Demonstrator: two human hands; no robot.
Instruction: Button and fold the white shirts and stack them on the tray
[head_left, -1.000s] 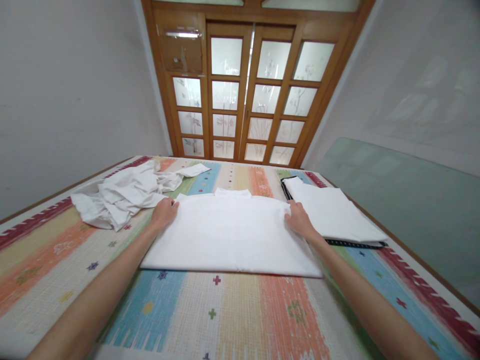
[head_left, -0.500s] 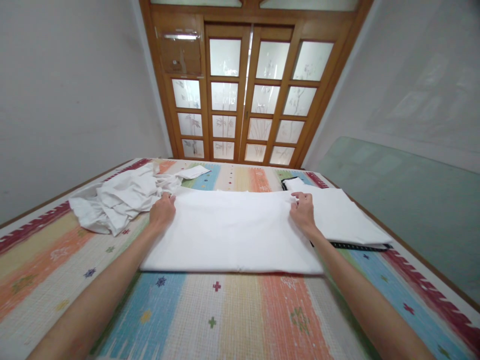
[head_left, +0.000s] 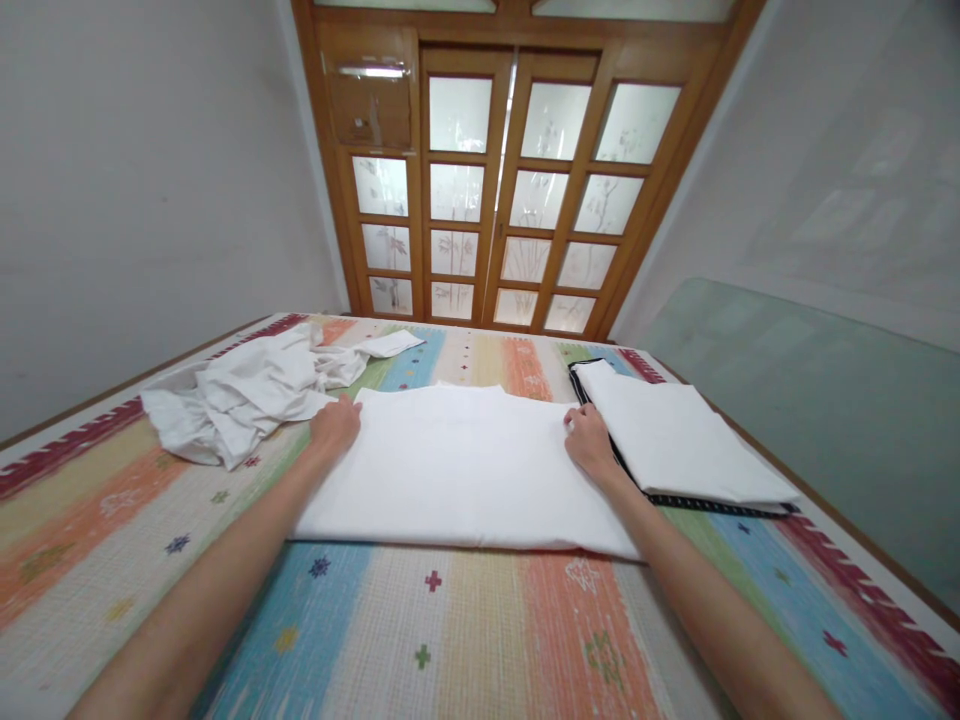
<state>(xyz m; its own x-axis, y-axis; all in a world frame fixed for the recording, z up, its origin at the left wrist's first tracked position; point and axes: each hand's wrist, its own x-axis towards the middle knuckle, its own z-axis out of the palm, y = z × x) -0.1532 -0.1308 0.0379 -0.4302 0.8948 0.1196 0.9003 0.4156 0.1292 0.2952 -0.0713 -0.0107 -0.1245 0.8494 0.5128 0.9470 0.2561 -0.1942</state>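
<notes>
A white shirt [head_left: 465,470] lies folded into a wide flat shape in front of me, its near edge straight and its far edge slightly raised in the middle. My left hand [head_left: 337,425] pinches its far left corner, the fingers curled round the cloth. At the far right corner, my right hand [head_left: 589,438] grips the fabric between thumb and fingers. Just left of my left hand is a crumpled white garment [head_left: 247,395], one strip of it stretching toward the back. To the right of my right hand rests a folded white garment stack [head_left: 682,440], with a black dotted edge beneath.
Everything lies on a striped, multicoloured bed cover [head_left: 480,630]. A pale green headboard-like panel [head_left: 795,390] runs along the right side. Beyond the far edge stand wooden doors [head_left: 495,180] with frosted panes, between two grey walls.
My right hand has moved inward, left, and slightly nearer, drawing the shirt's right side in. The shirt's far edge now bulges up in the middle. More of the right stack shows.
</notes>
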